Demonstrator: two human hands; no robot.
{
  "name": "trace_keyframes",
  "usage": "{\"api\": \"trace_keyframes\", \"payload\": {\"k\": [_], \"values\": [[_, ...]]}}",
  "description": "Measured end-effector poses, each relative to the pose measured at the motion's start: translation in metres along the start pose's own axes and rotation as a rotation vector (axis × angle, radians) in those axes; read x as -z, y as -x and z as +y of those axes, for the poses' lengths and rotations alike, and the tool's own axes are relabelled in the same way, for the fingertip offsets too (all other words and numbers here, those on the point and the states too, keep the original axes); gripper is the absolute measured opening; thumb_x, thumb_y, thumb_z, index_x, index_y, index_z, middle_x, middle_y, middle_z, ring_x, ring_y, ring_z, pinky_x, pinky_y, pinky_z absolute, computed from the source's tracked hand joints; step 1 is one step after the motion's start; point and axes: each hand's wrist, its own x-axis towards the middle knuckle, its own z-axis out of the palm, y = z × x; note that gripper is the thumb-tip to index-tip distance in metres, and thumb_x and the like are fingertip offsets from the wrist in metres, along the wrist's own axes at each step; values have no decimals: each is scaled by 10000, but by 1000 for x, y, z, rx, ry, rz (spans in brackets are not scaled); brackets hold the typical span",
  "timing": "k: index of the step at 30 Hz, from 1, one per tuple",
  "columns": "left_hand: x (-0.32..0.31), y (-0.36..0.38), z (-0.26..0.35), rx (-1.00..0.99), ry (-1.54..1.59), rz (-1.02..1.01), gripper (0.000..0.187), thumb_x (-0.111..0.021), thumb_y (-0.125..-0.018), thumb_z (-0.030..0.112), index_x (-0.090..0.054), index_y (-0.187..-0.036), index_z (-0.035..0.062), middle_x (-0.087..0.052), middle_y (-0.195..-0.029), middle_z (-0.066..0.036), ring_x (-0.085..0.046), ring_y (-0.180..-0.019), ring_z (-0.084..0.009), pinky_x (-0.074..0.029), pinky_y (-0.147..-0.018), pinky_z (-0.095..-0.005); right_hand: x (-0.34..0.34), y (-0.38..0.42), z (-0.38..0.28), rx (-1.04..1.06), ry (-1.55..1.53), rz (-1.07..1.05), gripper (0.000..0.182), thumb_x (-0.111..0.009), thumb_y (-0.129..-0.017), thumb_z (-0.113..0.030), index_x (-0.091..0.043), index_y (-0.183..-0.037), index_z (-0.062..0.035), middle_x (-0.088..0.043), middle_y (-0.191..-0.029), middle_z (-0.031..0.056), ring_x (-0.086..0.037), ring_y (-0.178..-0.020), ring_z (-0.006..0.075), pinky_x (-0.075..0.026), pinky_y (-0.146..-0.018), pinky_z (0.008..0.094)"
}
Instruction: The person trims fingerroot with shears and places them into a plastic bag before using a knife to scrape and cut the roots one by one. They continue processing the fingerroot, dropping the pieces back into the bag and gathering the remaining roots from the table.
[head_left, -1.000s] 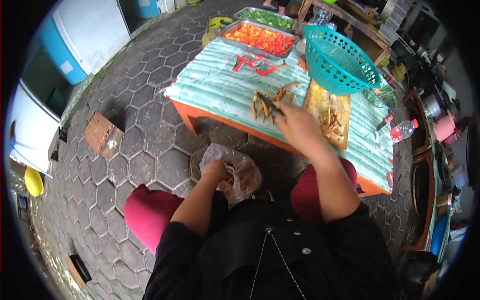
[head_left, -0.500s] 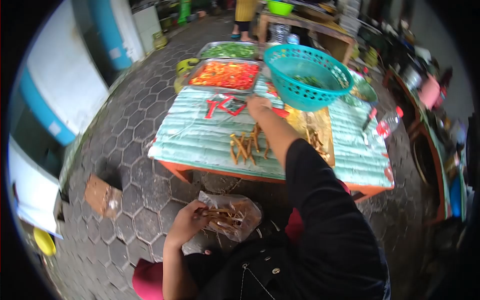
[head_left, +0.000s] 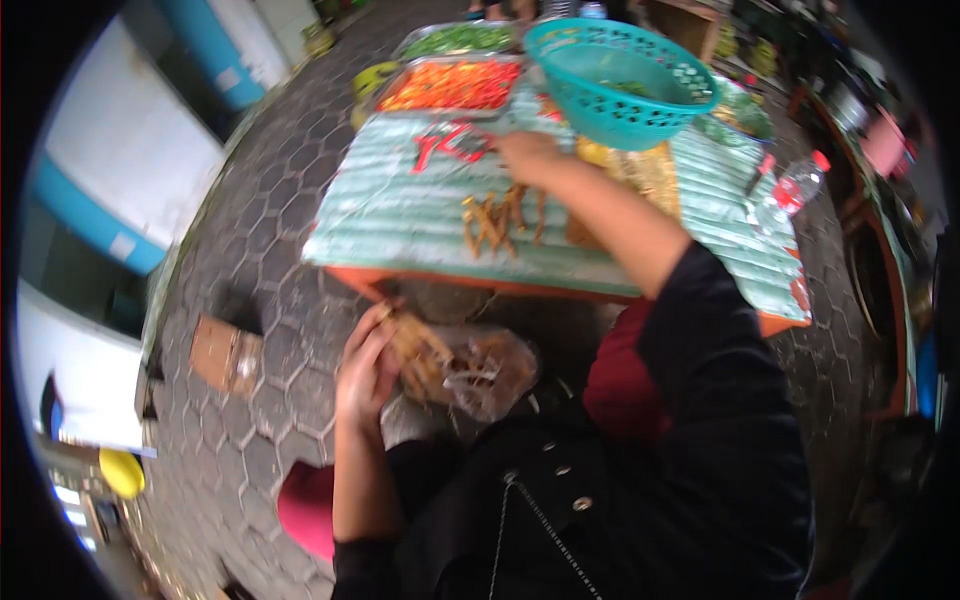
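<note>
My left hand (head_left: 368, 368) is closed on several tan root-like pieces (head_left: 415, 340), at the left side of a clear plastic bag (head_left: 495, 370) that holds more of them. My right hand (head_left: 530, 157) reaches over the table beside some red-edged plastic packaging (head_left: 450, 143); its fingertips are blurred, and whether they grip anything cannot be made out. A small pile of brown root-like pieces (head_left: 492, 225) lies on the table just below that hand.
The table (head_left: 380, 215) has a green striped cover. On it stand a tray of cut red peppers (head_left: 455, 85), a tray of green vegetables (head_left: 460, 40), a teal basket (head_left: 620, 85), a brown board (head_left: 655, 185) and a plastic bottle (head_left: 795, 190). A cardboard piece (head_left: 222, 355) lies on the floor.
My left hand has lifted the tan pieces from the bag's opening to its upper left side. My right hand stays near the packaging. The view has tilted down, so the table appears higher.
</note>
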Motion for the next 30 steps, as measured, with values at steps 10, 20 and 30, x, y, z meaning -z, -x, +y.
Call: {"api": "trace_keyframes", "payload": {"k": [10, 20, 30], "values": [[-6, -1, -13, 269, -111, -133, 404, -480, -930, 201, -449, -1297, 36, -617, -886, -89, -640, -724, -202, -531, -686, -314, 81, 133, 50, -196, -105, 105, 378, -628, -777, -185, -576, -1137, -84, -641, -1069, 169, -600, -1004, 343, -469, -842, 431], [-20, 1, -37, 282, 221, -249, 372, -400, -968, 243, -490, -1222, -14, -596, -1075, -129, -574, -870, -207, -511, -661, -297, 62, 193, -36, 292, -607, 26, 362, -682, -829, -237, -611, -1135, -58, -641, -845, 100, -604, -753, 181, -474, -737, 328], [-43, 13, -36, 240, 218, -174, 307, -495, -962, 208, -493, -1201, 15, -618, -947, -93, -615, -809, -179, -521, -633, -305, 8, 247, -108, 443, -624, 175, 533, -475, -957, -359, -339, -1396, -88, -543, -1255, 205, -591, -1056, 362, -500, -817, 423]]}}
